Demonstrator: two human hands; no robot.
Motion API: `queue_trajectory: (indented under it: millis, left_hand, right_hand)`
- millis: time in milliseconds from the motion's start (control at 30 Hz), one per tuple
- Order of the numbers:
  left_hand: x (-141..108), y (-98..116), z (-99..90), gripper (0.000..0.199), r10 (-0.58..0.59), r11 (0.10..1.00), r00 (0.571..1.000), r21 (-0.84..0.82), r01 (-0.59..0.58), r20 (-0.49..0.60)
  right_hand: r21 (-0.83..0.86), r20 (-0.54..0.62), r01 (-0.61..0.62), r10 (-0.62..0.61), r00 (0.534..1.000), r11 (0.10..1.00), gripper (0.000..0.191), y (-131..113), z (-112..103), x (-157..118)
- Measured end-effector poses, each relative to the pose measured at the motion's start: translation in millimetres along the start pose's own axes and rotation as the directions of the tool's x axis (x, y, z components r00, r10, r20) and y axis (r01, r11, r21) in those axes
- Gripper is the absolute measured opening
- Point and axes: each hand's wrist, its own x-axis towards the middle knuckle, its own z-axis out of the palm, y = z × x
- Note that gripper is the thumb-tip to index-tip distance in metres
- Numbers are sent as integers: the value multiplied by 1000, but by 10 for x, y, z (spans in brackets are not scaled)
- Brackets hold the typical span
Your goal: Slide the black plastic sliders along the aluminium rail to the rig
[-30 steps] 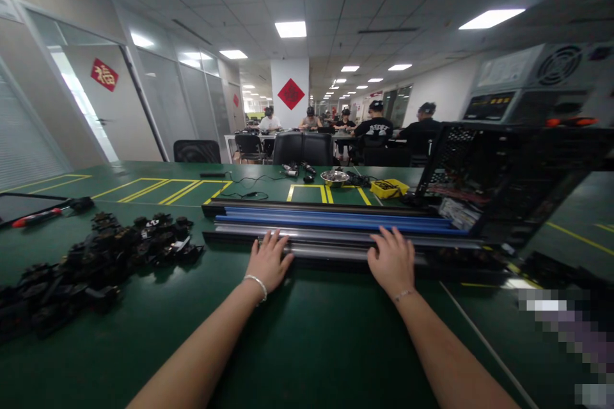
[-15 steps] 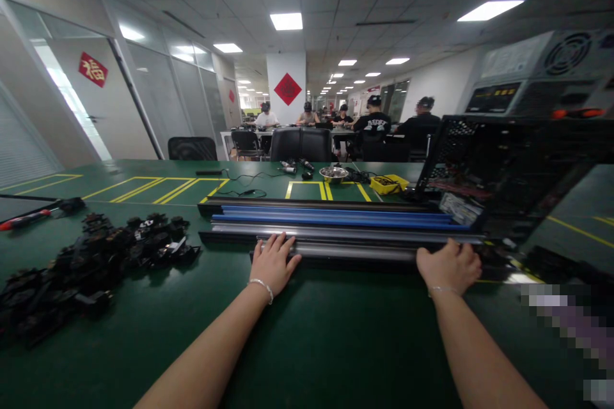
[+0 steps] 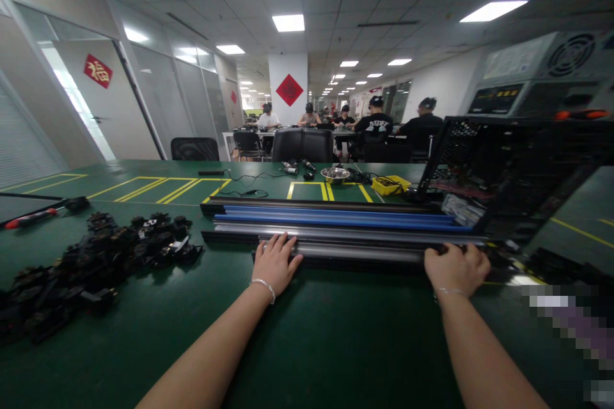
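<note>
A long grey strip with a black front edge (image 3: pixel 359 252) lies nearest to me on the green table. My left hand (image 3: pixel 275 266) rests on its left end, fingers stretched out and thumb apart. At the other end my right hand (image 3: pixel 458 270) is closed over the strip, its fingers curled and their tips partly hidden. Just behind lie another grey strip (image 3: pixel 364 232), a blue strip (image 3: pixel 336 217) and a black strip (image 3: pixel 307 202), all roughly parallel. The right ends of the strips reach the foot of an open black computer case (image 3: pixel 527 172).
A heap of black parts (image 3: pixel 139 249) spreads over the left side, with a red-handled tool (image 3: pixel 31 218) behind it. Power supply units (image 3: pixel 542 67) sit on the case. Farther back are a metal bowl (image 3: pixel 335 174), a yellow basket (image 3: pixel 389 186) and cables. People sit at distant tables.
My right hand has slid slightly to the right along the near strip, and its fingers look more curled. My left hand stays in place on the strip. The view has shifted a little.
</note>
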Motion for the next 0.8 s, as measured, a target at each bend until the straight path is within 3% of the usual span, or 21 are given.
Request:
queue_trajectory:
  millis: [133,533,800]
  left_hand:
    - [1,6,-6,50,-10,1000,1000,-6,10,9]
    - [1,6,8,51,-10,1000,1000,-8,10,8]
    - [2,4,8,52,-7,1000,1000,-5,7,3]
  right_hand:
    - [-15,7,63,-63,998,998,32,-30,-10,-20]
    - [-72,3,95,-95,995,993,34,-123,-82,-55]
    - [-126,106,127,-114,988,984,35,-200,-129,-81]
